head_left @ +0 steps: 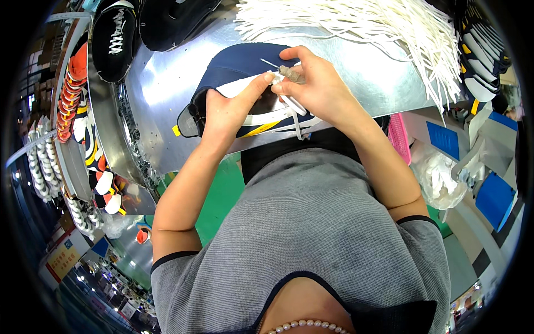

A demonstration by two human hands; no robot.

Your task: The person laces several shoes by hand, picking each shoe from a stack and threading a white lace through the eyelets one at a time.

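A navy shoe upper (236, 62) with white and yellow trim lies on the metal table in front of me. My left hand (236, 106) is closed on its white edge, the thumb and fingers pinching close to the lace. My right hand (322, 86) grips a hook tool (291, 74) with a thin metal tip and a tan wrapped handle; the tip points up and left over the navy part. A white shoelace (296, 106) runs beneath my right fingers, and a loop of it hangs over the upper's near side. The fingertips partly hide where lace and upper meet.
Many loose white laces (356, 22) cover the table's far side. Black shoes (113, 42) stand at the far left, beside a rack of orange shoe parts (71, 94). More striped uppers (483, 61) are stacked far right, above a pink basket (400, 139) and plastic bag (439, 181).
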